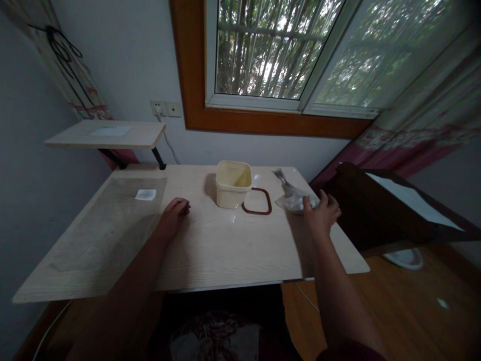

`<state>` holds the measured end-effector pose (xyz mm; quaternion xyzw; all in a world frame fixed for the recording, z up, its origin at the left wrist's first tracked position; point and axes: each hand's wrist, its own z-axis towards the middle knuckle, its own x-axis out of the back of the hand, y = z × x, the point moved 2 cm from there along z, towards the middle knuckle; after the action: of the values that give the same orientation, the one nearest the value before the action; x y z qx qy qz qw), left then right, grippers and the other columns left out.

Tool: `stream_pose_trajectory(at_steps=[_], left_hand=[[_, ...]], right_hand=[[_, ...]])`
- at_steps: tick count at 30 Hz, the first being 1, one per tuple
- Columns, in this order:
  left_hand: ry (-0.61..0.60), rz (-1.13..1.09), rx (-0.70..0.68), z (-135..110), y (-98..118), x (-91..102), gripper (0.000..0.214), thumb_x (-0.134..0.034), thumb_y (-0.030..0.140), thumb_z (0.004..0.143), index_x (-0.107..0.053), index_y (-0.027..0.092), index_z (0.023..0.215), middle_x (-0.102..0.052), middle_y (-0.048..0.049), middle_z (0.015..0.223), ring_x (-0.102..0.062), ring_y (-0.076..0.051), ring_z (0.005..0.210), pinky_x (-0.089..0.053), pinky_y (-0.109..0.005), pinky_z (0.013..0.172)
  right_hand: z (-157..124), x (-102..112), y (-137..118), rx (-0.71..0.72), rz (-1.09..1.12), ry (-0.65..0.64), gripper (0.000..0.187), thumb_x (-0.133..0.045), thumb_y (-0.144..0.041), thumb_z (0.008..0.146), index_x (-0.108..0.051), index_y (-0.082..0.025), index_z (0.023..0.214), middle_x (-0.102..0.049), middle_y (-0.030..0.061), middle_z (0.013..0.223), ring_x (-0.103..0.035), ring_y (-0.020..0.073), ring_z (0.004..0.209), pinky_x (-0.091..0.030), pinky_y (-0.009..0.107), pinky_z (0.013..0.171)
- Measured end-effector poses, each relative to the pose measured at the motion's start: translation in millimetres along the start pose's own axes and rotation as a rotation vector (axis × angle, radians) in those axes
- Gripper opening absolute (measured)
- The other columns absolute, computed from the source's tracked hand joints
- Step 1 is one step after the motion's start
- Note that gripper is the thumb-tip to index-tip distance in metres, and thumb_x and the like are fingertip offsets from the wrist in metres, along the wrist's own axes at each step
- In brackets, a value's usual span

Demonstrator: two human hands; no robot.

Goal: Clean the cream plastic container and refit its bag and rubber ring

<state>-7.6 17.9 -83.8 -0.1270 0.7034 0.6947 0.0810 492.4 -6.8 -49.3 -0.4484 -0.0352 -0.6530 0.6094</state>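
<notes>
My left hand (175, 215) rests on the table left of the cream plastic tub (228, 196), its fingers curled in with nothing visible in them. At the right side, my right hand (322, 213) is at the near right end of a clear plastic bag (295, 200). Its thumb reaches the bag's edge while the fingers are spread apart. Small pale contents show in the bag, too blurred to name, and its twisted neck points to the back. Between tub and bag lies a reddish-brown rounded-square ring (269, 203), flat on the table, partly hidden behind the tub.
The light wood table (233, 250) has a raised shelf (108, 134) at its back left. A translucent mat (108, 225) with a white label (146, 194) covers its left part. To the right is a dark piece of furniture (376, 205) with a white sheet. A window is behind.
</notes>
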Motion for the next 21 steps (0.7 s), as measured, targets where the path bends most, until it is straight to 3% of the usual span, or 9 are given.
stream_pose_trajectory(at_steps=[4, 7, 11, 14, 21], left_hand=[[-0.006, 0.04, -0.003, 0.6, -2.3, 1.2, 0.019, -0.071, 0.037, 0.079, -0.067, 0.019, 0.083, -0.064, -0.0042, 0.083, -0.059, -0.014, 0.075, -0.046, -0.025, 0.068], [-0.005, 0.072, -0.014, 1.6, -4.6, 3.1, 0.019, -0.071, 0.037, 0.079, -0.067, 0.019, 0.082, -0.064, -0.0036, 0.08, -0.059, -0.014, 0.073, -0.046, -0.025, 0.068], [-0.017, 0.097, -0.023, 2.1, -5.9, 3.1, 0.019, -0.07, 0.037, 0.079, -0.068, 0.019, 0.082, -0.064, -0.0034, 0.08, -0.059, -0.014, 0.072, -0.045, -0.025, 0.067], [-0.01, 0.126, -0.032, 1.3, -4.8, 1.8, 0.02, -0.07, 0.038, 0.079, -0.068, 0.019, 0.081, -0.064, -0.0035, 0.079, -0.058, -0.014, 0.071, -0.045, -0.025, 0.066], [-0.041, 0.175, -0.045, -1.4, -0.9, -0.4, 0.022, -0.068, 0.04, 0.081, -0.068, 0.018, 0.084, -0.065, -0.0037, 0.08, -0.058, -0.014, 0.072, -0.045, -0.025, 0.068]], right_hand=[[-9.4, -4.5, -23.6, 0.329, -0.041, -0.166, 0.045, -0.052, -0.047, 0.093, -0.062, -0.024, 0.13, -0.052, 0.0139, 0.141, -0.033, 0.0344, 0.136, -0.025, 0.056, 0.111], [-19.3, -17.4, -25.7, 0.437, -0.076, -0.302, 0.042, -0.05, -0.047, 0.094, -0.066, -0.023, 0.125, -0.06, 0.0141, 0.133, -0.044, 0.0322, 0.128, -0.026, 0.053, 0.109], [-30.4, -32.3, -17.1, 0.459, -0.123, -0.346, 0.038, -0.046, -0.044, 0.095, -0.074, -0.022, 0.108, -0.069, 0.0108, 0.12, -0.048, 0.0312, 0.125, -0.025, 0.052, 0.11], [-34.5, -36.4, -12.7, 0.466, -0.148, -0.338, 0.037, -0.046, -0.043, 0.095, -0.075, -0.022, 0.108, -0.07, 0.0091, 0.121, -0.046, 0.0317, 0.127, -0.025, 0.052, 0.11], [-39.0, -26.0, -24.9, 0.44, -0.098, -0.229, 0.034, -0.05, -0.041, 0.094, -0.073, -0.021, 0.107, -0.071, 0.0102, 0.117, -0.041, 0.0332, 0.132, -0.02, 0.058, 0.112]])
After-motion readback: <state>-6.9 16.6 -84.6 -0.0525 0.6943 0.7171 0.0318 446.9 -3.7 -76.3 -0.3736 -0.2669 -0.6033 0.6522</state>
